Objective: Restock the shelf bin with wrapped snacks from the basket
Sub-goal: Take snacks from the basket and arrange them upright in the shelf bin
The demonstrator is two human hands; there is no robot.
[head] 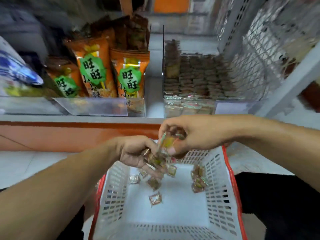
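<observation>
A white slotted basket (223,184) with a red rim sits below me, with several small clear-wrapped brown snacks (155,199) loose on its floor. My left hand (136,153) holds a bunch of these wrapped snacks over the basket's far end. My right hand (192,134) pinches one wrapped snack (167,142) just above the left hand's bunch. The clear shelf bin (232,107) at the right of the shelf is packed with rows of the same brown snacks (199,75).
Orange snack bags (97,68) stand in a clear bin to the left, with a blue and white packet (15,70) beyond them. A gap of bare shelf (154,94) separates the two bins. White wire mesh (256,54) rises at the right. An orange shelf edge (69,125) runs below.
</observation>
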